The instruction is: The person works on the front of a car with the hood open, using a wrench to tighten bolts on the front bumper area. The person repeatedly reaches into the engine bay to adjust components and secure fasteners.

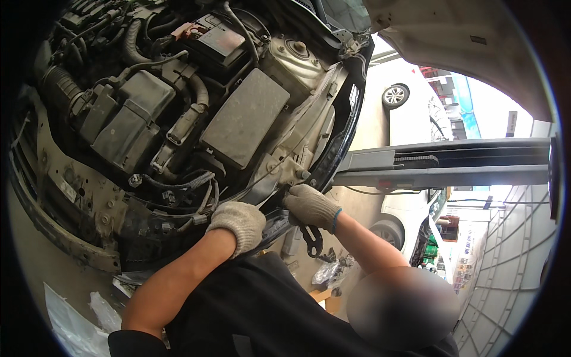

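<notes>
My left hand (238, 229), in a knitted work glove, rests at the front corner of the open engine bay (107, 196), its fingertips hidden. To its right, my right hand (310, 205), also gloved, has curled fingers closed on a black slotted bracket (313, 241) that hangs below it beside the car's front corner. Just above this hand are a metal mount with a bolt (285, 171) and the black edge of the bodywork. A black box cover (244, 119), hoses and wiring fill the bay farther up.
A grey lift beam (464, 172) crosses at the right, with white cars (401, 113) behind. The raised hood (470, 41) hangs at upper right. Plastic bags (326, 272) and cardboard (327, 300) lie on the floor. A blurred oval (403, 306) covers the lower right.
</notes>
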Available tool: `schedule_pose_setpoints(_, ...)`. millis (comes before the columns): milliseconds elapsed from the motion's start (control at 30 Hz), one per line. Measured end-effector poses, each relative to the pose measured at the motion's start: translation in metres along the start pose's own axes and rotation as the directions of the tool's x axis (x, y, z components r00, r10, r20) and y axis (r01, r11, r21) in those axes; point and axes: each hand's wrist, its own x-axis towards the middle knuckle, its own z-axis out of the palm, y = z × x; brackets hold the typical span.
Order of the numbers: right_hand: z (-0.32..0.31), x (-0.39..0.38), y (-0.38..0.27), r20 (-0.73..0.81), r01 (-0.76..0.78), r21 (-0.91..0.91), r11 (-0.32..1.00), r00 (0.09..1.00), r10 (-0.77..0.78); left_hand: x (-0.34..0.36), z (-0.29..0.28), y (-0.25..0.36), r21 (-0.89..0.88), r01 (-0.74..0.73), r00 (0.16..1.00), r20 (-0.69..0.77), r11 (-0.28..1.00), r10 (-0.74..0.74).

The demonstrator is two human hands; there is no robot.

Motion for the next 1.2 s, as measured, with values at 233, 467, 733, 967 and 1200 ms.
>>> schedule_pose_setpoints(233,-0.010,0.009,-0.013,0.048,-0.120,-0.175,0.977,0.990,0.130,0.000,0.004,-0.002,-0.010,0.002,0.999,-0.038,1.000,-0.002)
schedule_pose_setpoints(467,-0.035,0.014,-0.034,0.274,0.095,-0.420,0.903,0.961,0.026,0.000,0.011,-0.006,-0.017,-0.025,0.994,-0.103,1.000,0.023)
schedule_pose_setpoints(733,-0.036,0.018,-0.036,0.318,0.104,-0.559,0.823,0.943,0.097,-0.001,0.013,-0.005,-0.018,-0.044,0.993,-0.113,0.999,0.042)
schedule_pose_setpoints(967,-0.060,0.017,-0.052,0.257,0.057,-0.684,0.727,0.952,0.167,-0.002,0.012,-0.007,-0.027,-0.024,0.993,-0.113,0.999,0.021)
schedule_pose_setpoints(1200,-0.055,0.007,-0.019,0.287,-0.020,-0.254,0.967,0.953,0.095,0.002,0.016,-0.006,-0.008,-0.048,0.988,-0.144,0.999,0.046)
